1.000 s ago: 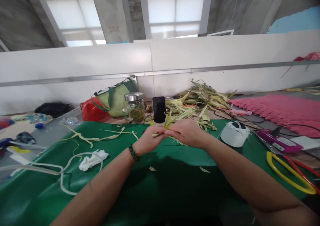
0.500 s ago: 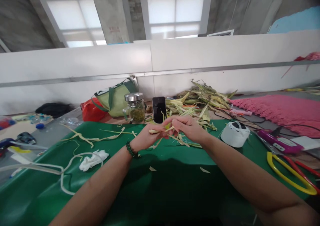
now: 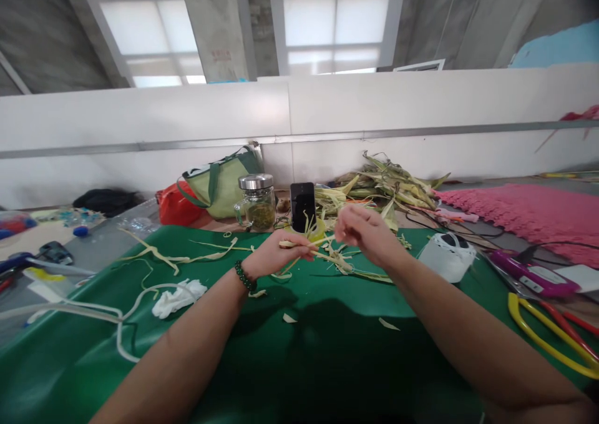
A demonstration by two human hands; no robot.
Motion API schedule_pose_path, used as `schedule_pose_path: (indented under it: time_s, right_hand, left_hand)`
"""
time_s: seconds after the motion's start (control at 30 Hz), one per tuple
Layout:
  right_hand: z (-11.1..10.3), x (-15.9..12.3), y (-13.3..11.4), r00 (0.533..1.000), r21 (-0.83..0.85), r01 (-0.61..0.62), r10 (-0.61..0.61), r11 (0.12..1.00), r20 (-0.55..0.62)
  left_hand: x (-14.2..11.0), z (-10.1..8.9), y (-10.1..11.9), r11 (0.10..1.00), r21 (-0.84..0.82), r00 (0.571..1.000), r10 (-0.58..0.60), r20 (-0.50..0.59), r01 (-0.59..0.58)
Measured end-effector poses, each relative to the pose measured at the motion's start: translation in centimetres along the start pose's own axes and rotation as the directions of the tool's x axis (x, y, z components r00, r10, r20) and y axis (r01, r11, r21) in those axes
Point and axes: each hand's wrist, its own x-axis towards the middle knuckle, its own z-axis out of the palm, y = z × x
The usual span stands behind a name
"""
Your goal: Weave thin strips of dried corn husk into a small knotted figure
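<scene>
Several pale corn husk strips [image 3: 314, 243] are pinched in my left hand [image 3: 279, 249], which wears a dark green bead bracelet. Their frayed ends stick up and out past the fingertips. My right hand [image 3: 362, 231] is just to the right, raised over the green mat [image 3: 322, 336]. Its fingers are curled together and slightly blurred; whatever they grip does not show clearly. One strip's end reaches close to those fingertips. Below the hands, loose husk pieces [image 3: 340, 263] and a thin stem lie on the mat. Behind them a dark phone [image 3: 302, 205] stands upright by a yellow tape roll [image 3: 319, 229].
A lidded glass mug [image 3: 259, 207] and green bag [image 3: 223, 190] stand back left; a husk pile [image 3: 393, 180] lies back right. A white roll [image 3: 447, 258], purple tool [image 3: 533, 274] and yellow-handled scissors [image 3: 547, 327] are right. White cord [image 3: 119, 324] and crumpled tissue [image 3: 178, 298] lie left.
My right hand has moved away from my left, to the right and slightly up. My left hand keeps its hold on the husk strips. The view has shifted slightly.
</scene>
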Motion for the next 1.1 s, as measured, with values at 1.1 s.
schedule_pose_path:
  time_s: [1.1]
  right_hand:
    - [-0.8, 0.8, 1.0, 0.932, -0.739, 0.227, 0.08, 0.635, 0.355]
  left_hand:
    - [0.4, -1.0, -0.9, 0.889, 0.43, 0.987, 0.161, 0.021, -0.154]
